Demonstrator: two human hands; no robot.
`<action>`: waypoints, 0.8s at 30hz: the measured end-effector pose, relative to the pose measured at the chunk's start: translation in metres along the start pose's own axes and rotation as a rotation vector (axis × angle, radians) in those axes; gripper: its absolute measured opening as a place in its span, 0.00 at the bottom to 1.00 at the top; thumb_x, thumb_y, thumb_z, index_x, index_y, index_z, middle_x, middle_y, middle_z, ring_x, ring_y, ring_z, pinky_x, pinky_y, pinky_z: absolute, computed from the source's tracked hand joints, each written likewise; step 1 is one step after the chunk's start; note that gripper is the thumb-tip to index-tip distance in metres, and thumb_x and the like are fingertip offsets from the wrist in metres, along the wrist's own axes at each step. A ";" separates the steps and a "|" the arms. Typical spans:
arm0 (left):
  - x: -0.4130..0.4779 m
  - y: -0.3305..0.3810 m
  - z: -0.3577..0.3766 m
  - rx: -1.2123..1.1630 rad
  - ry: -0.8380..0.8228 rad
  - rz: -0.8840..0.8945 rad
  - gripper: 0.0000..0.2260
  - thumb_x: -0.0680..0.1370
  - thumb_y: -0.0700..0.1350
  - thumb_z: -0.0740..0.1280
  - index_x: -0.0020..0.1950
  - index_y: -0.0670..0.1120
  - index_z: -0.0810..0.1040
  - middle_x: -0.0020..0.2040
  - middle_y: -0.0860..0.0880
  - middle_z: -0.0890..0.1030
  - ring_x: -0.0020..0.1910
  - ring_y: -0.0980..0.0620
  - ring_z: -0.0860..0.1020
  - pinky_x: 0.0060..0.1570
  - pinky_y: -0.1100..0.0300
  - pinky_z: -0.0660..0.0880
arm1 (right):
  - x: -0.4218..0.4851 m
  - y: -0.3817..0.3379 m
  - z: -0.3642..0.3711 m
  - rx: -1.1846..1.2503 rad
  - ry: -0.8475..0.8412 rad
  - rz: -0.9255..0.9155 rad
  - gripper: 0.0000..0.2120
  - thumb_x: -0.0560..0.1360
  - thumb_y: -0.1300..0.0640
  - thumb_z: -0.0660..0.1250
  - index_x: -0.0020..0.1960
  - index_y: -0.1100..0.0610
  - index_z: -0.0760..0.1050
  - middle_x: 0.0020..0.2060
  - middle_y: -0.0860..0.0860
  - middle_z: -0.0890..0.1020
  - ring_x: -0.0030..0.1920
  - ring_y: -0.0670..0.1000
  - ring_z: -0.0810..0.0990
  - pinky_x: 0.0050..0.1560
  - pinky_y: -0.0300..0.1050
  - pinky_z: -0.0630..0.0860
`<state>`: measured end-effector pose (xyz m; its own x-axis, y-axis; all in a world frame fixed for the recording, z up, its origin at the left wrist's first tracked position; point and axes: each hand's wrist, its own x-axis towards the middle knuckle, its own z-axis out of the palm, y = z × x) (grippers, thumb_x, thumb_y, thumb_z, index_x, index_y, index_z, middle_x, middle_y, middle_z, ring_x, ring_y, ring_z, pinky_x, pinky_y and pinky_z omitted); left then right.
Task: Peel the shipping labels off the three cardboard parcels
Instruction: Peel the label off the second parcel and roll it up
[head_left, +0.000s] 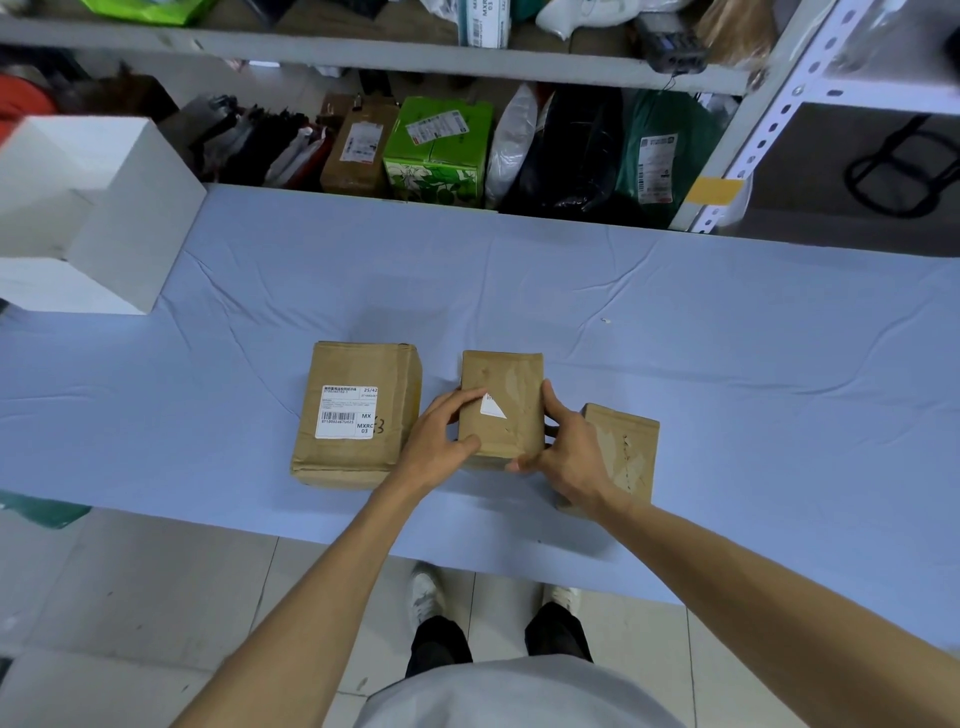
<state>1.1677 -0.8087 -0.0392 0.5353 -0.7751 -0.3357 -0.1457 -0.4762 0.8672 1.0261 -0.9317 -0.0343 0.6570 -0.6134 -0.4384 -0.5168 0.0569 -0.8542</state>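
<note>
My left hand (436, 441) and right hand (563, 452) clasp the middle parcel (511, 415) from either side, fingers curled around its edges, left fingertips touching a torn white triangle of label (491, 407) on its top face. It sits on the blue-covered table (727, 338).

Just beyond my left hand stands the larger parcel (358, 413), its shipping label (347, 413) whole and flat on top. Partly under my right wrist lies the third parcel (626, 452), its top showing pale scuffed patches; I cannot tell whether any label is on it.

Far off past my left hand, a white box (104, 208) sits on the table's corner. Beyond both hands, behind the table's far edge, a shelf (363, 52) holds packed goods: a green carton (436, 150), a brown box (358, 150), dark bags (571, 150).

Open cloth spreads wide beyond my hands and out past my right. The near edge runs just under my forearms; below it, tiled floor (156, 597) and my white shoes (426, 592).
</note>
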 end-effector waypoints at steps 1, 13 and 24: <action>0.001 0.001 0.000 -0.001 -0.002 -0.003 0.27 0.72 0.36 0.66 0.66 0.59 0.71 0.64 0.57 0.69 0.61 0.57 0.71 0.47 0.74 0.69 | 0.000 0.000 0.000 -0.012 0.001 0.002 0.58 0.58 0.70 0.80 0.78 0.53 0.52 0.68 0.50 0.73 0.64 0.51 0.76 0.40 0.27 0.76; 0.003 0.002 -0.002 0.035 -0.013 -0.002 0.24 0.72 0.36 0.67 0.64 0.57 0.72 0.63 0.55 0.70 0.61 0.53 0.72 0.54 0.61 0.73 | 0.000 -0.002 -0.001 0.011 -0.015 0.015 0.57 0.59 0.72 0.79 0.79 0.53 0.51 0.67 0.51 0.73 0.58 0.48 0.76 0.36 0.27 0.76; 0.006 0.002 -0.004 0.054 -0.012 -0.003 0.22 0.74 0.40 0.66 0.64 0.59 0.71 0.62 0.57 0.69 0.61 0.52 0.72 0.58 0.54 0.74 | 0.001 -0.002 0.000 -0.029 0.002 0.015 0.57 0.59 0.69 0.80 0.79 0.53 0.51 0.66 0.51 0.74 0.61 0.52 0.77 0.40 0.27 0.77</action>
<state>1.1738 -0.8129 -0.0384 0.5257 -0.7785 -0.3429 -0.1890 -0.4999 0.8452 1.0279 -0.9323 -0.0327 0.6475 -0.6145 -0.4507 -0.5425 0.0437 -0.8389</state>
